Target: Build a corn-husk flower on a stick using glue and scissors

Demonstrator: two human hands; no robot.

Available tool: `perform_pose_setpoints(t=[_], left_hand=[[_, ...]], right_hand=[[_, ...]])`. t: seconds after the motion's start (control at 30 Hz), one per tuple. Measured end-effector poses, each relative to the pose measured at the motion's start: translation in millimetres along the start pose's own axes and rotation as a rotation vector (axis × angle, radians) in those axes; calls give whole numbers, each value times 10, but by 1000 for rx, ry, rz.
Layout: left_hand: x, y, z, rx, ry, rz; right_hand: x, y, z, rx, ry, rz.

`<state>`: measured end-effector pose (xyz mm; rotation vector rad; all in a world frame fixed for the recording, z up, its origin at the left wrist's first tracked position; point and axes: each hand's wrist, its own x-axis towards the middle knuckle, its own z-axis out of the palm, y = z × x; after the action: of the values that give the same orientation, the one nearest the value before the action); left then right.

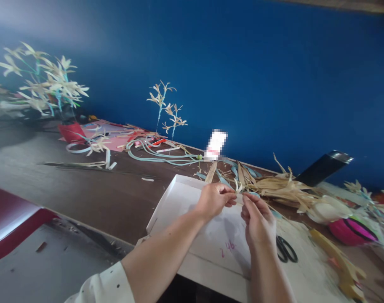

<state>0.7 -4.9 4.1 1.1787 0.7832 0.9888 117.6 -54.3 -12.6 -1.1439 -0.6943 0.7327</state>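
Above a white cardboard box lid (185,195), my left hand (214,200) and my right hand (258,214) are close together, fingertips pinched. Between them shows a small flower of pale dried husk (238,186), its petals pointing up. Both hands seem to grip its base, though the fingers cover most of what they hold. Handwritten numbers are on the lid. A pair of scissors with black handles (286,249) lies right of my right forearm, its blades out of sight. A long dry husk strip (211,171) sticks up behind my left hand.
Dried husks (274,187) lie heaped behind my right hand, near a dark leaning flask (321,168). Light-blue cord (154,159) loops across the brown table (129,202). Finished husk flowers on blue stems (160,103) stand by the wall; a red pot (72,132) is left.
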Motion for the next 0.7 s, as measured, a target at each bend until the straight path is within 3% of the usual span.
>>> perform_pose_setpoints(t=[0.27,0.7], left_hand=[[-4,-15,-4,36,-38,-16],[-21,-1,7,69,-58,-22]], right_hand=[[-2,-84,-10,115,-77,126],[18,-41,19,97,-62,68]])
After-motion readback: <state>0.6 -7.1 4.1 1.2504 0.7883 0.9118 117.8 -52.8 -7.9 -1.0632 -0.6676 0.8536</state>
